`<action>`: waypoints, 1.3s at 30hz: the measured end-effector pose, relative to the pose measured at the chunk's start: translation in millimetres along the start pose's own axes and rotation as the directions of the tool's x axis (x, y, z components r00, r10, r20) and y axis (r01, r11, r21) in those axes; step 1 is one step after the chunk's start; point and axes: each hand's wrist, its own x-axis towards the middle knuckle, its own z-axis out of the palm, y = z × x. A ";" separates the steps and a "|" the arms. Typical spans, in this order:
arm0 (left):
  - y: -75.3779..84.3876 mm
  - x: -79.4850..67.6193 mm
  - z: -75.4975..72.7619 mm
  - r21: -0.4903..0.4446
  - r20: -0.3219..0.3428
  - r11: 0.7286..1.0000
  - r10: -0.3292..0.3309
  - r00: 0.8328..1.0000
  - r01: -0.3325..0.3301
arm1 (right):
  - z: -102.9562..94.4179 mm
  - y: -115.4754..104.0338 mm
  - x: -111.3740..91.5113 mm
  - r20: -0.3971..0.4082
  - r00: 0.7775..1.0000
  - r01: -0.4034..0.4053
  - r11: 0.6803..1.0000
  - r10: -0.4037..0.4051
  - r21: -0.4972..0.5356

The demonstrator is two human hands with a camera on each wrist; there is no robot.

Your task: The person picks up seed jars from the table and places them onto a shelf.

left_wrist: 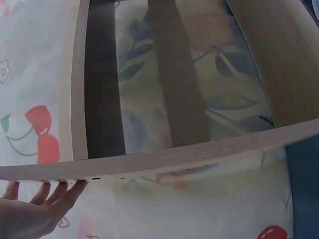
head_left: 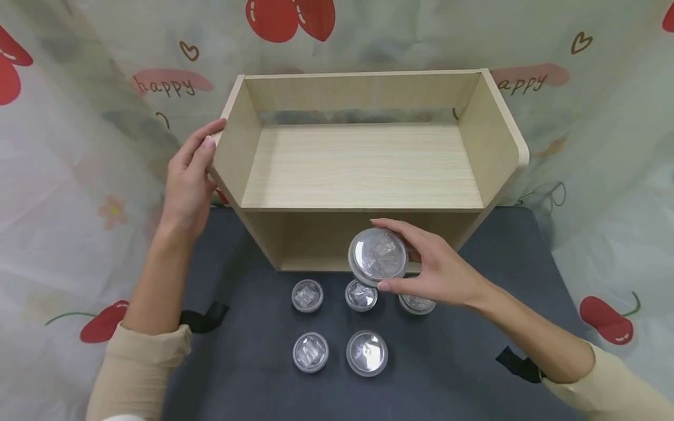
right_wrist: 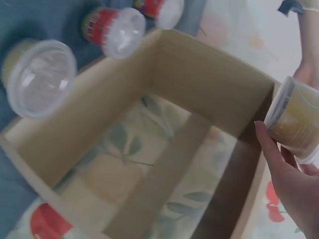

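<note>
My right hand grips a lidded round plastic tub by its side, in front of a pale wooden two-level shelf. In the right wrist view the tub shows a yellowish wall and a clear lid, with the right hand around it. My left hand rests its fingertips on the shelf's left side panel. The left wrist view has the left hand touching that panel's outer face, fingers fairly straight. Several smaller lidded tubs stand below, including one at the left.
On the dark table, two tubs form the near row: one left and a wider one right. Behind them, the middle tub and right tub stand close to the shelf's front. A patterned curtain surrounds the table.
</note>
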 end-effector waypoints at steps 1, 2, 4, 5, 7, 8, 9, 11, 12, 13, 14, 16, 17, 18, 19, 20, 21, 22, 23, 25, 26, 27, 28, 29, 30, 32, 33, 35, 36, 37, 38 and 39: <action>0.2 -0.3 -0.6 0.004 0.000 1.000 0.001 1.000 -0.001 | -0.4 -2.5 5.0 0.002 1.000 0.006 1.000 -0.006 -0.002; 0.3 -0.6 -1.4 0.004 0.000 1.000 0.003 1.000 -0.003 | -0.8 -5.1 9.9 0.002 1.000 0.014 1.000 -0.014 -0.004; 0.4 -1.2 -2.6 0.014 0.000 1.000 0.010 1.000 -0.010 | -1.7 -9.4 19.6 0.002 1.000 0.029 1.000 -0.029 0.001; 0.2 -1.2 -3.0 0.018 0.002 1.000 0.012 1.000 -0.012 | -2.2 -11.4 24.2 0.000 0.999 0.036 0.999 -0.036 0.009; -0.9 -0.9 -2.5 0.035 0.004 0.999 0.015 1.000 -0.015 | -3.0 -14.3 32.6 -0.002 0.999 0.042 0.998 -0.042 0.054; -1.8 -0.6 -2.1 0.043 0.004 0.999 0.015 1.000 -0.015 | -3.2 -15.4 35.9 -0.005 0.999 0.042 0.996 -0.041 0.075; -2.8 -0.4 -1.7 0.054 0.004 0.998 0.015 1.000 -0.015 | -3.1 -16.3 39.1 -0.008 0.999 0.042 0.995 -0.041 0.095; -4.6 0.7 0.6 0.068 0.004 0.998 0.014 1.000 -0.014 | -3.3 -18.1 44.3 -0.020 0.999 0.043 0.993 -0.041 0.113; -5.3 0.8 1.2 0.074 0.002 0.997 0.013 1.000 -0.013 | -3.2 -19.1 47.0 -0.027 0.999 0.045 0.992 -0.042 0.114; -5.8 0.9 1.3 0.078 0.000 0.997 0.013 1.000 -0.013 | -2.9 -20.1 49.9 -0.033 0.998 0.048 0.992 -0.045 0.113; -6.1 0.8 1.2 0.083 -0.002 0.996 0.015 1.000 -0.015 | -2.5 -21.2 53.2 -0.037 0.998 0.050 0.992 -0.046 0.113; -6.1 0.7 0.5 0.091 -0.007 0.996 0.019 1.000 -0.018 | -2.1 -23.1 60.3 -0.043 0.998 0.052 0.992 -0.047 0.115; -6.0 0.6 0.2 0.092 -0.009 0.996 0.021 1.000 -0.020 | -2.3 -24.5 63.9 -0.045 0.998 0.046 0.991 -0.041 0.128; -5.9 0.7 0.0 0.092 -0.011 0.995 0.023 1.000 -0.022 | -2.7 -25.5 67.3 -0.045 0.998 0.041 0.990 -0.035 0.139; -5.8 0.6 0.1 0.096 -0.015 0.995 0.027 1.000 -0.025 | -3.1 -26.3 70.7 -0.045 0.999 0.032 0.988 -0.026 0.150; -6.0 0.5 0.4 0.099 -0.023 0.995 0.031 0.999 -0.029 | -3.6 -27.1 73.8 -0.046 0.999 0.022 0.987 -0.015 0.159; -6.6 0.8 1.0 0.099 -0.032 0.994 0.039 0.999 -0.036 | -4.0 -27.5 76.8 -0.048 0.999 0.011 0.986 -0.003 0.165; -7.1 1.1 1.9 0.100 -0.039 0.994 0.046 0.998 -0.042 | -4.5 -28.2 79.6 -0.052 0.999 -0.001 0.985 0.010 0.172; -7.5 1.5 3.2 0.105 -0.045 0.993 0.054 0.998 -0.049 | -4.9 -28.7 82.3 -0.057 0.998 -0.011 0.984 0.021 0.179; -8.9 2.3 5.5 0.108 -0.055 0.993 0.063 0.997 -0.057 | -5.1 -29.3 87.2 -0.069 0.997 -0.025 0.983 0.038 0.182; -9.8 2.7 6.4 0.108 -0.056 0.992 0.067 0.996 -0.060 | -4.7 -29.7 89.3 -0.076 0.996 -0.031 0.982 0.046 0.186; -10.5 3.0 7.1 0.109 -0.055 0.992 0.069 0.996 -0.063 | -4.2 -30.4 91.5 -0.082 0.995 -0.035 0.981 0.052 0.193; -11.0 3.2 7.5 0.109 -0.054 0.992 0.068 0.996 -0.062 | -3.6 -31.3 93.8 -0.088 0.995 -0.038 0.979 0.057 0.202; -11.6 3.3 7.8 0.111 -0.052 0.992 0.068 0.996 -0.062 | -3.0 -32.1 96.6 -0.092 0.994 -0.039 0.977 0.059 0.209; -12.3 3.2 7.7 0.109 -0.053 0.992 0.068 0.996 -0.062 | -2.3 -33.2 99.5 -0.096 0.994 -0.038 0.976 0.060 0.215; -12.9 2.9 7.5 0.115 -0.055 0.991 0.075 0.996 -0.069 | -0.7 -35.2 105.9 -0.100 0.993 -0.032 0.972 0.057 0.231; -13.1 2.6 7.3 0.117 -0.057 0.991 0.079 0.995 -0.072 | 0.0 -36.2 109.5 -0.100 0.993 -0.028 0.969 0.054 0.247; -13.1 2.1 6.8 0.121 -0.058 0.990 0.086 0.995 -0.079 | 1.2 -37.4 116.8 -0.103 0.994 -0.015 0.963 0.045 0.270; -13.0 1.8 6.6 0.119 -0.057 0.990 0.088 0.994 -0.080 | 1.7 -38.1 120.1 -0.107 0.993 -0.010 0.959 0.042 0.282; -12.8 1.5 6.5 0.122 -0.057 0.989 0.091 0.994 -0.084 | 2.2 -38.5 123.2 -0.113 0.993 -0.005 0.957 0.040 0.290; -12.7 1.2 6.5 0.123 -0.057 0.989 0.093 0.994 -0.086 | 2.5 -38.4 126.2 -0.119 0.992 0.000 0.954 0.038 0.298; -12.5 0.8 6.4 0.122 -0.056 0.989 0.095 0.994 -0.087 | 2.9 -38.3 129.1 -0.126 0.991 0.004 0.952 0.037 0.307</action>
